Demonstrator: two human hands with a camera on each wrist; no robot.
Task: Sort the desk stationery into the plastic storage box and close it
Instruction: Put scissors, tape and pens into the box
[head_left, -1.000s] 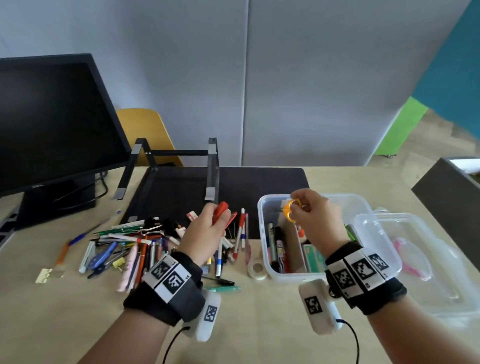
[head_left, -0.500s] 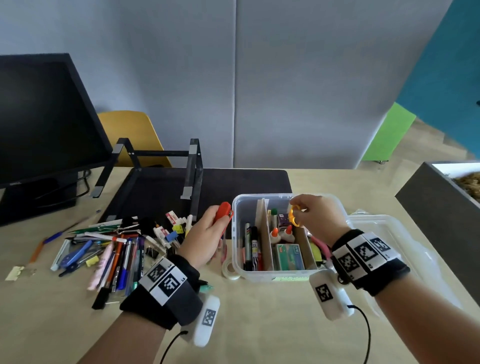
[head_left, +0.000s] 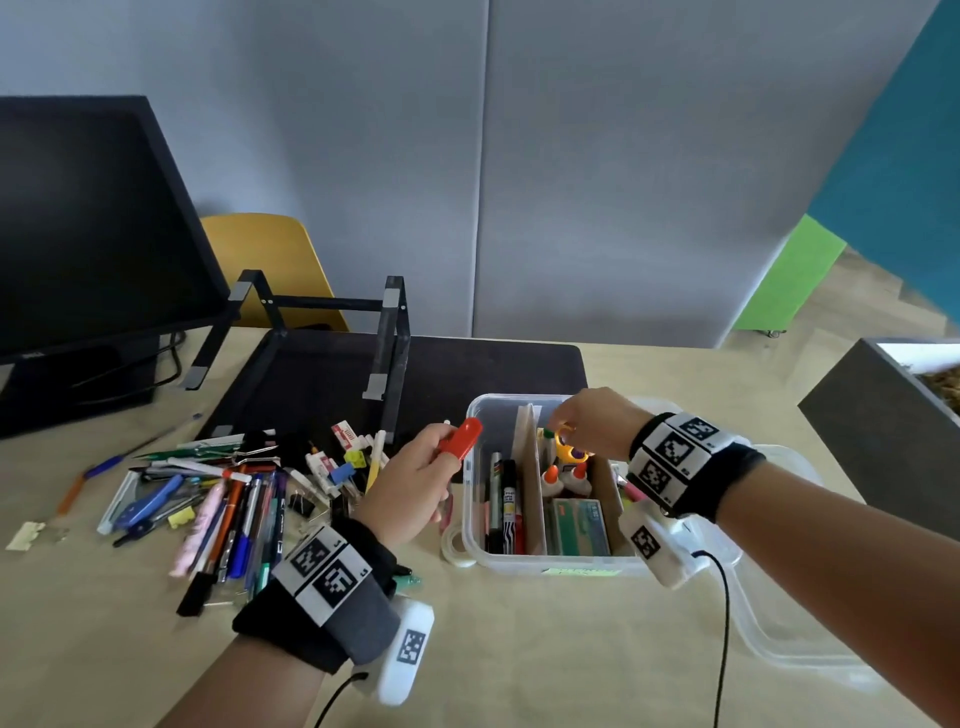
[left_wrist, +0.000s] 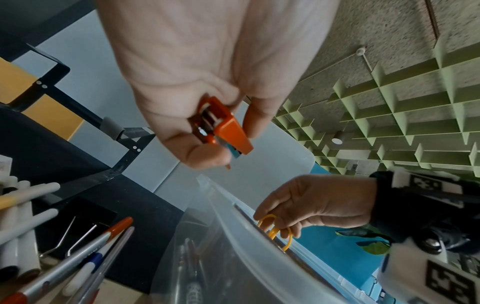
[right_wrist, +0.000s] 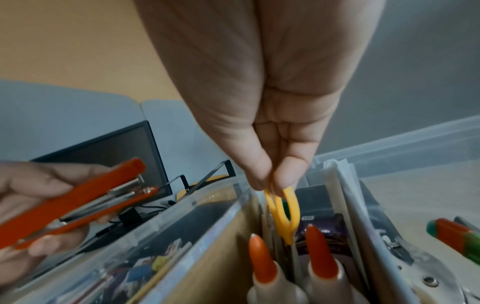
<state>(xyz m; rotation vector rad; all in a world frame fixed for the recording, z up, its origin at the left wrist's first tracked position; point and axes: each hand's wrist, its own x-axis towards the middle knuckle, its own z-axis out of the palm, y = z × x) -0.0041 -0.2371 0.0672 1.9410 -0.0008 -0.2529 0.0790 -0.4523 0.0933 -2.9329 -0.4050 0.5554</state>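
The clear plastic storage box (head_left: 475, 540) stands open on the desk, split by cardboard dividers and partly filled with markers, glue bottles (head_left: 551, 478) and a green packet. My right hand (head_left: 582, 423) pinches the yellow handles of a pair of scissors (right_wrist: 281, 214) and holds them blades down in the middle compartment, behind the glue bottles (right_wrist: 262, 259). My left hand (head_left: 415, 486) grips an orange stapler (head_left: 460, 439) just left of the box, above the desk; the stapler (left_wrist: 221, 125) points toward the box. A pile of pens and clips (head_left: 228, 499) lies left of that hand.
The box's clear lid (head_left: 779, 623) lies on the desk to the right of the box. A tape roll (head_left: 454, 545) leans at the box's left front corner. A black laptop stand (head_left: 322, 332) and mat sit behind, a monitor (head_left: 78, 234) at far left, a grey bin (head_left: 893, 415) at far right.
My right hand has lowered the yellow scissors from above the rim down into the middle compartment. My left hand has brought the orange stapler closer to the box's left wall.
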